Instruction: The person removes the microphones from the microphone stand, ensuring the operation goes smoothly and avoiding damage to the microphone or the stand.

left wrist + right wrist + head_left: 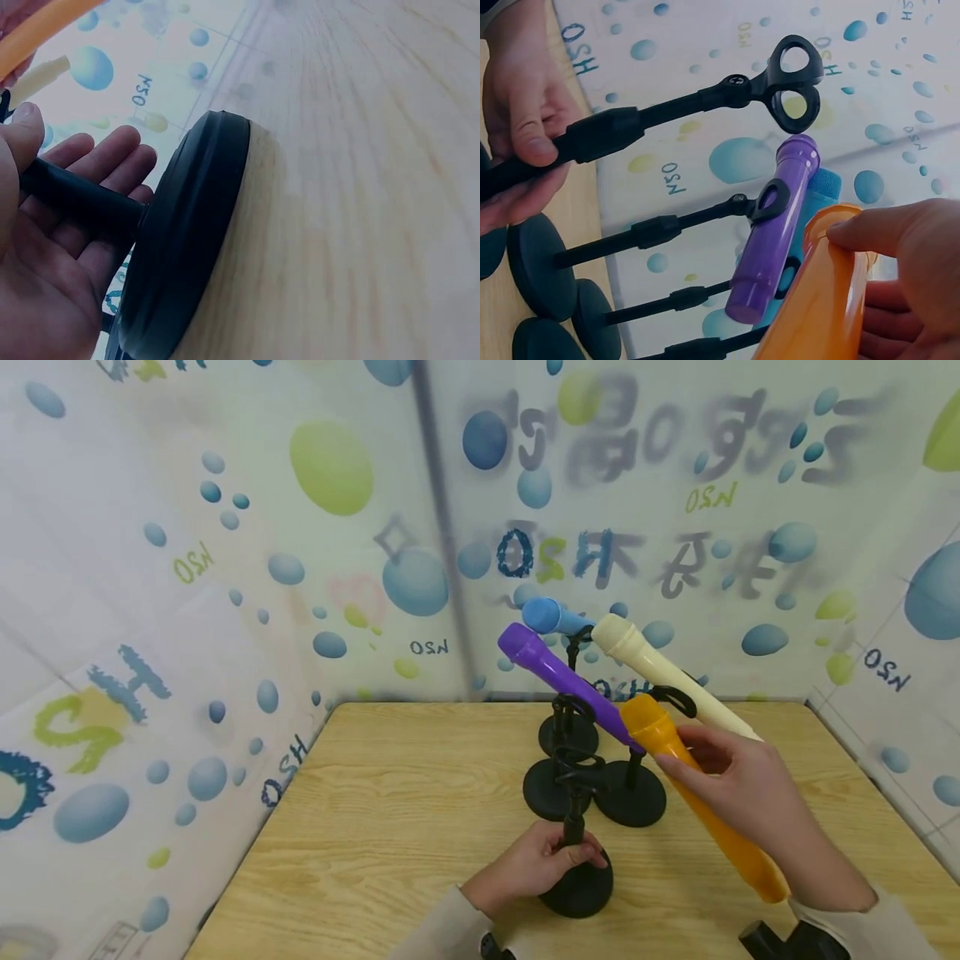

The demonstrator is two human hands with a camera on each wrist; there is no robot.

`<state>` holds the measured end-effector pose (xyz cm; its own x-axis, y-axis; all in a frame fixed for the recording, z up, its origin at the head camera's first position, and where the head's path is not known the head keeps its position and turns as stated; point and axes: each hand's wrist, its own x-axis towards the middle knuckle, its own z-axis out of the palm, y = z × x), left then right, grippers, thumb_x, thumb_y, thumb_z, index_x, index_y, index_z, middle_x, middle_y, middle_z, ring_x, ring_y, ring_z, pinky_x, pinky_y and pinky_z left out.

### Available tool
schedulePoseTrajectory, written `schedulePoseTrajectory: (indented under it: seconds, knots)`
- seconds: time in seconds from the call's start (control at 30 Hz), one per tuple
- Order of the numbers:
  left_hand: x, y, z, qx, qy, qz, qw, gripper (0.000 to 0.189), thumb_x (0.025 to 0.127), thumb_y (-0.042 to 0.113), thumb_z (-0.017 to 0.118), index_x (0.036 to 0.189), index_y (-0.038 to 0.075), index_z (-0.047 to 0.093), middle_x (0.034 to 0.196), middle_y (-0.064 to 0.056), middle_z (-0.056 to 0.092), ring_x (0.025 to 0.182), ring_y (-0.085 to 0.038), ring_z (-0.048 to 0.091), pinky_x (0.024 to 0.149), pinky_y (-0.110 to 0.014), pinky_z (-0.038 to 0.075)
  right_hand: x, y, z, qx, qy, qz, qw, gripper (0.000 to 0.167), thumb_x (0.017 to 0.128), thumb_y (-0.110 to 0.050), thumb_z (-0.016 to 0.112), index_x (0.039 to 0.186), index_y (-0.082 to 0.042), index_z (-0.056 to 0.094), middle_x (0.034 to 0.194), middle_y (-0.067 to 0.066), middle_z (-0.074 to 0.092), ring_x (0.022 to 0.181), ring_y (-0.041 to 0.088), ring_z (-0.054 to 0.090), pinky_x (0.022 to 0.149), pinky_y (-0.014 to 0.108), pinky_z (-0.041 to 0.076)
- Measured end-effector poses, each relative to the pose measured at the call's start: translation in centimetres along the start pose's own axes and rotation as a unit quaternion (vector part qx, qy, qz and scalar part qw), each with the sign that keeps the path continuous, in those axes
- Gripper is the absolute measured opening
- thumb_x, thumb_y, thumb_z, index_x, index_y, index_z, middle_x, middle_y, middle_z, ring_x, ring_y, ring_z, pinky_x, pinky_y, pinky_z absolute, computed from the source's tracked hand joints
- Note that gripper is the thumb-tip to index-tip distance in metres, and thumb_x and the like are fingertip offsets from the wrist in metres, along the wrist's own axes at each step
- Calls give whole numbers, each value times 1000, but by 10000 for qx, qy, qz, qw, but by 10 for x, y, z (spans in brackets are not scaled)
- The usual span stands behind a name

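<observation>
- Low at the front of the light wooden table (390, 827), the left hand (534, 862) had the black round-based microphone stand (574, 828) by its stem, thumb to one side, fingers loosely curled round the other!
- Up top, that stand's double-ring clip pointed away from the base.
- Over on the right, the right hand (757, 789) pinched the glossy orange plastic microphone (718, 817) just below its head, thumb against fingers, the body slanting down towards the sleeve.
- Behind them, what a line-up: three more black stands (632, 797) with a purple microphone (566, 681), a cream microphone (671, 672) and a blue microphone (551, 616), all tilted.
- Close call there: orange overlapped purple from the head view, though touching or apart was hard to judge.
</observation>
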<state>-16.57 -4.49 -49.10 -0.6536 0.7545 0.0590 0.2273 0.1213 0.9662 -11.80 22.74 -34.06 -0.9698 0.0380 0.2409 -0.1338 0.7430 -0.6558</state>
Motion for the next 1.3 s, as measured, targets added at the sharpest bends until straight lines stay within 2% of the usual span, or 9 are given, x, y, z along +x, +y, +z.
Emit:
schedulePoseTrajectory:
  seconds: [0.17, 0.3, 0.37, 0.47, 0.63, 0.87, 1.03, 1.23, 1.3]
  knots:
    - [0, 0, -1, -11, -6, 6, 10000, 31, 114, 19, 56, 122, -6, 73, 118, -25, 79, 113, 1, 70, 108, -22, 53, -4, 9, 4, -117, 73, 105, 9998, 58, 100, -40, 79, 137, 4, 68, 120, 28, 77, 99, 40, 78, 67, 19, 57]
    - [0, -1, -1, -2, 10, -52, 10000, 30, 114, 20, 57, 122, -4, 73, 117, -23, 80, 112, 2, 70, 107, -22, 53, -6, 14, 7, -212, 59, 227, 9995, 61, 101, -42, 77, 139, 5, 66, 125, 30, 75, 102, 43, 77, 71, 33, 65]
    - [0, -1, -1, 11, 9, -61, 10000, 30, 114, 20, 57, 122, -4, 73, 117, -23, 80, 112, 2, 70, 106, -22, 53, -7, 16, 7, -230, 68, 283, 9993, 62, 101, -42, 77, 140, 5, 65, 126, 31, 74, 103, 44, 77, 74, 41, 66]
    - [0, 0, -1, -7, -15, -55, 10000, 29, 114, 19, 57, 122, -4, 73, 117, -24, 79, 112, 2, 70, 106, -22, 53, -10, 20, 8, -238, 81, 337, 9991, 64, 102, -43, 77, 141, 6, 64, 129, 33, 72, 105, 46, 76, 77, 47, 67]
    - [-1, 2, 0, -62, -54, -27, 10000, 29, 113, 16, 57, 123, -6, 72, 118, -26, 79, 111, 3, 70, 107, -21, 53, -14, 27, 12, -252, 182, 399, 9987, 67, 102, -46, 75, 141, 7, 64, 127, 32, 73, 105, 48, 76, 76, 48, 67]
    - [0, 3, 0, -86, -72, 8, 9999, 29, 113, 16, 57, 123, -7, 72, 118, -28, 78, 111, 4, 71, 107, -21, 53, -18, 41, 15, -289, 337, 439, 9980, 65, 101, -44, 77, 138, 8, 65, 119, 31, 76, 100, 47, 77, 70, 41, 66]
    - [1, 3, 0, -75, -81, 0, 9999, 29, 113, 16, 57, 123, -8, 71, 118, -28, 78, 111, 4, 71, 107, -21, 53, -19, 50, 17, -388, 214, 606, 9972, 67, 103, -45, 74, 138, 11, 63, 124, 34, 73, 100, 47, 76, 71, 44, 66]
    - [0, 3, 0, -90, -84, -6, 9999, 30, 113, 15, 56, 124, -9, 71, 118, -28, 78, 112, 3, 71, 107, -21, 53, -18, 63, 21, -433, 100, 757, 9961, 68, 104, -44, 73, 137, 14, 62, 125, 35, 72, 99, 45, 76, 67, 35, 65]
    - [-1, 4, 0, -85, -79, -14, 9999, 30, 113, 16, 57, 124, -9, 71, 118, -28, 78, 112, 3, 71, 107, -21, 53, -17, 68, 21, -447, 63, 773, 9960, 68, 105, -43, 72, 137, 15, 62, 125, 36, 72, 100, 46, 75, 67, 36, 65]
